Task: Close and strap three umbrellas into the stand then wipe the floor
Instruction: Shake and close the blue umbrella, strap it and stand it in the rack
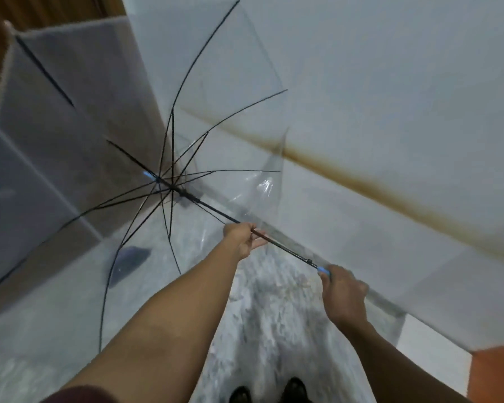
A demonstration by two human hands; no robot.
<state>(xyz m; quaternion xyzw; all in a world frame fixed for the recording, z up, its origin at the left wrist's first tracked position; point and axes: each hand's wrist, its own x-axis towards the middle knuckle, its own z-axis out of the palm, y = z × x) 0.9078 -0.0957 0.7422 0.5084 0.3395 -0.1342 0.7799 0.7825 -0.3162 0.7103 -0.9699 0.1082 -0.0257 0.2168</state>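
Left hand [243, 237] grips the shaft of the clear umbrella [216, 211] partway along and right hand [344, 292] is clenched round its blue handle [323, 270] — canopy spread, held above the marble floor [274, 321], tip pointing away to the left. Judged step: closing this umbrella; the left hand must reach the runner [186, 196] and draw it back toward the handle. Room is tight — wall [390, 112] near the right, a second open umbrella [41, 117] near the ribs on the left, no stand in view.

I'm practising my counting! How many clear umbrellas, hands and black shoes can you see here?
Clear umbrella: 1
Hands: 2, the left hand and the right hand, both holding it
Black shoes: 2
Total: 5
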